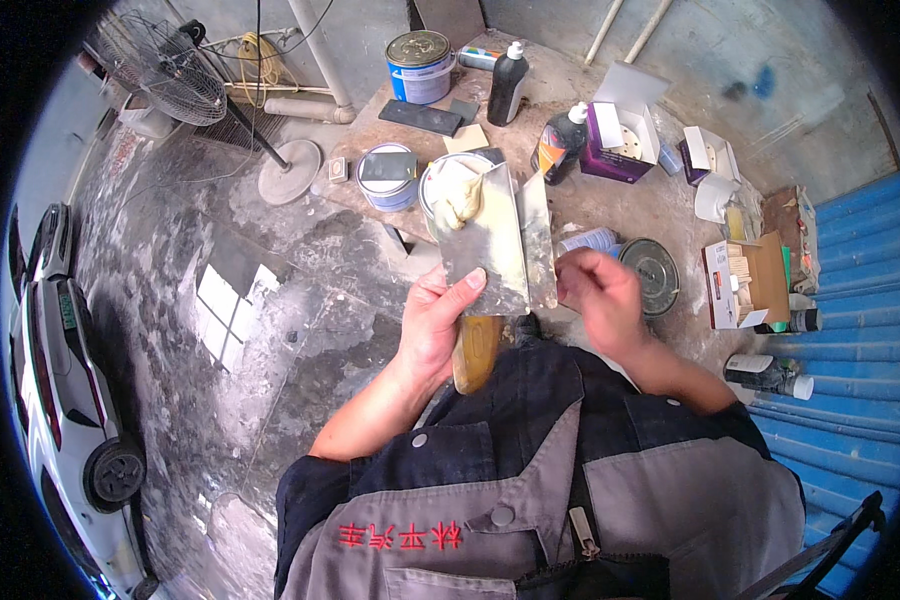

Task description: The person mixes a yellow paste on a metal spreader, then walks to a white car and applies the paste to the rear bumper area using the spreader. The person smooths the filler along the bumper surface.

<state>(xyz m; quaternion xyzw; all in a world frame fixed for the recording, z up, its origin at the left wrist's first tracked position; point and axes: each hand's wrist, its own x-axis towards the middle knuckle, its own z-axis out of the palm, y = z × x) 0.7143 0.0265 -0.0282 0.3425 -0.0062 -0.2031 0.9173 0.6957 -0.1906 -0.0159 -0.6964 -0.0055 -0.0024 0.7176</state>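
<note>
My left hand (433, 312) is closed on a flat metal putty board (498, 262), its thumb pressed on the top face. A lump of cream-coloured putty (463, 202) sits at the board's far left, with thin smears beside it. Below the board a yellowish wooden handle (476, 355) sticks out under my left hand. At the board's right edge a thin, putty-streaked metal scraper (539, 240) stands tilted. My right hand (602, 298) has its fingers curled together at the scraper's lower right edge. Behind the board is an open tin (432, 185), partly hidden.
The worktable (370, 130) carries a blue-and-white paint can (420, 75), a second tin (387, 192), dark bottles (508, 85), purple-and-white boxes (620, 145), a round lid (650, 275) and an open carton (745, 280). A standing fan (165, 75) and a white car (70, 400) are leftward.
</note>
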